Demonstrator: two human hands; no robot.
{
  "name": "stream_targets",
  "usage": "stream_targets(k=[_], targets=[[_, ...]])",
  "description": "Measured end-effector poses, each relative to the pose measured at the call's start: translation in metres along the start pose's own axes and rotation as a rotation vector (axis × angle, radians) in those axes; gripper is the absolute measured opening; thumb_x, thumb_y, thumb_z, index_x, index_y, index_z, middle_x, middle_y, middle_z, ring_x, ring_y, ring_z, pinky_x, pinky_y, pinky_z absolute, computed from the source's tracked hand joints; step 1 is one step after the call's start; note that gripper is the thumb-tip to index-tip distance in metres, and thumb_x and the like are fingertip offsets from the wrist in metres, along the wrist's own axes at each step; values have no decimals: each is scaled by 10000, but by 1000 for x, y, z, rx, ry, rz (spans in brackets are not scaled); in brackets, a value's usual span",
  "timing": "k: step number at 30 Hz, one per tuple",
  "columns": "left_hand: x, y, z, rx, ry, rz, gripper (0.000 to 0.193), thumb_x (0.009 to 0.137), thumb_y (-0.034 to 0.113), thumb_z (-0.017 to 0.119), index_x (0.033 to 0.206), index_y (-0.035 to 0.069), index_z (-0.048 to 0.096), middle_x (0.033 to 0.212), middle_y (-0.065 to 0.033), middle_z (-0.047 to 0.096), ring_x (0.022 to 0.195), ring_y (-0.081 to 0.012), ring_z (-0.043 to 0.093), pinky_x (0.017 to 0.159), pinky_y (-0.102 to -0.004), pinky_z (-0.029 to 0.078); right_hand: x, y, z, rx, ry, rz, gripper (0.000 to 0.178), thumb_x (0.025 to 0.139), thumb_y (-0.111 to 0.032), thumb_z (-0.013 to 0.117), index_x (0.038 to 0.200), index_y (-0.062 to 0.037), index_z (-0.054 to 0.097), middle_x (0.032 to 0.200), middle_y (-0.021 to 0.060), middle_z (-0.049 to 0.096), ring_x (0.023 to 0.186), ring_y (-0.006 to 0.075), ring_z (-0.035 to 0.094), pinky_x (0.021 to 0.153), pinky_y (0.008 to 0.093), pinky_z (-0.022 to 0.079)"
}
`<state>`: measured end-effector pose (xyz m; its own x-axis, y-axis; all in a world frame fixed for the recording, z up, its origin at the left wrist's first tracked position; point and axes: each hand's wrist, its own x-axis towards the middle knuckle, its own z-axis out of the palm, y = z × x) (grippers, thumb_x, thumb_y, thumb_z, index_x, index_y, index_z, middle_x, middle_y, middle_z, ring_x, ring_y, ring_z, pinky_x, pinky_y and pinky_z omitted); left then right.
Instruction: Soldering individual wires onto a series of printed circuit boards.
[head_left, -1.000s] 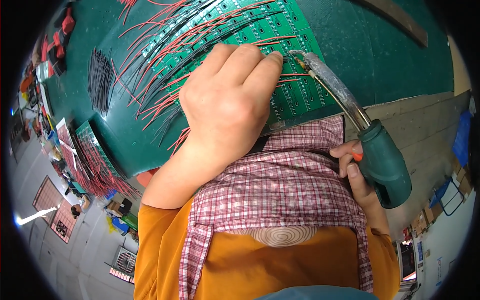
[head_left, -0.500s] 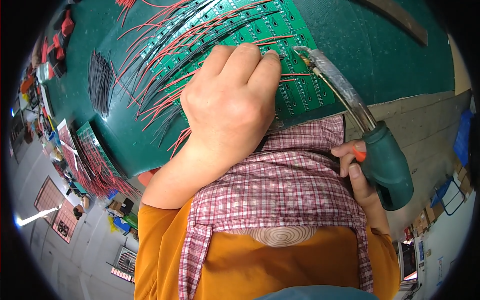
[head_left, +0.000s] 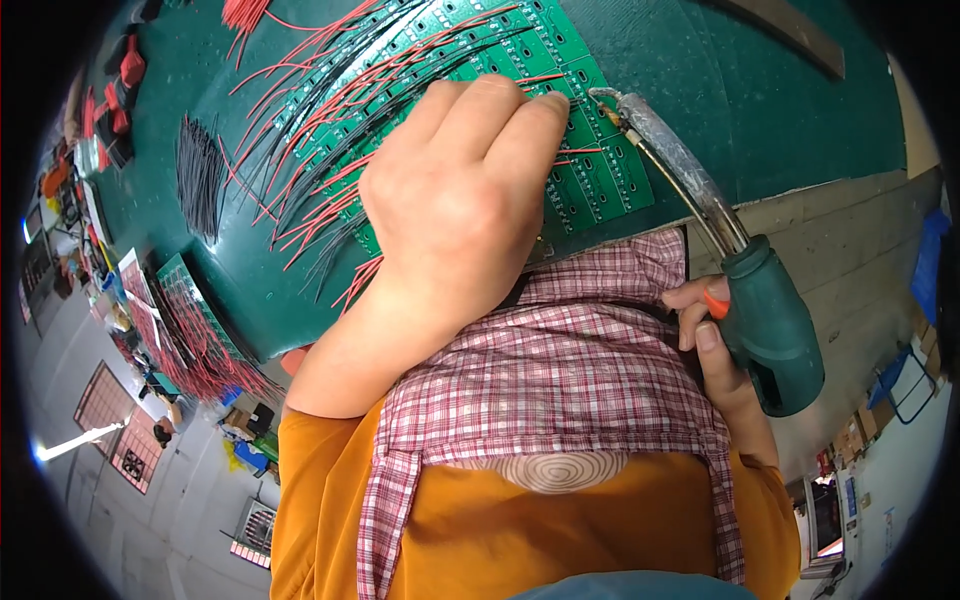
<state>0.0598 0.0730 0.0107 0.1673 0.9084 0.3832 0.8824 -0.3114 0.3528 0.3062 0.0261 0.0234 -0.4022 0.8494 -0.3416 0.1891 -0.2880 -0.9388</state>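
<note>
My left hand (head_left: 455, 190) lies over a green circuit board panel (head_left: 625, 185), its fingers curled into a pinch. A short wire end shows just past the fingertips; most of what they grip is hidden under the hand. Rows of red and black wires (head_left: 330, 150) run across the panel and hang over its left side. On the right, my right hand (head_left: 705, 325) is wrapped round the green handle of a soldering gun (head_left: 775, 325) with an orange trigger. Its bent tip is over the panel's right part, close to the left fingertips, with a thin brass-coloured tube beside it.
Left of the panel lies a bundle of black wires (head_left: 200, 180), with red wires (head_left: 243, 12) farther back. Another wired panel (head_left: 200, 320) sits at the green table's left edge. A dark flat bar (head_left: 785, 35) rests at the far right.
The panel has shifted slightly left in view. My left fingertips are a little farther right over it, nearer the soldering gun's tip. My right hand keeps its hold.
</note>
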Motion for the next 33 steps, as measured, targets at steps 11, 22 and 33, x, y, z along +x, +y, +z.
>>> stream_targets(k=[11, 22, 33], targets=[[-1, 0, 4, 58, -15, 16, 211, 637, -53, 655, 812, 65, 660, 666, -54, 545, 603, -209, 540, 535, -306, 438, 0, 3, -1, 11, -33, 69, 225, 836, -99, 552, 1009, 43, 572, 760, 15, 564, 628, 63, 461, 648, 224, 428], [-2, -4, 9, 141, 21, 84, 185, 585, 93, 588, 767, 92, 618, 706, -17, 525, 630, -169, 533, 468, -281, 429, -2, 6, -5, -21, -57, -25, 307, 883, -184, 479, 1142, -39, 401, 936, 170, 586, 608, 104, 479, 625, 285, 442], [-14, -28, -51, -184, 369, -224, 252, 674, -200, 547, 847, -41, 639, 773, -107, 625, 694, -175, 581, 643, -261, 460, -4, 18, 1, 28, -30, -51, 324, 864, -156, 509, 1144, -15, 427, 892, 174, 597, 587, 101, 485, 569, 274, 442]])
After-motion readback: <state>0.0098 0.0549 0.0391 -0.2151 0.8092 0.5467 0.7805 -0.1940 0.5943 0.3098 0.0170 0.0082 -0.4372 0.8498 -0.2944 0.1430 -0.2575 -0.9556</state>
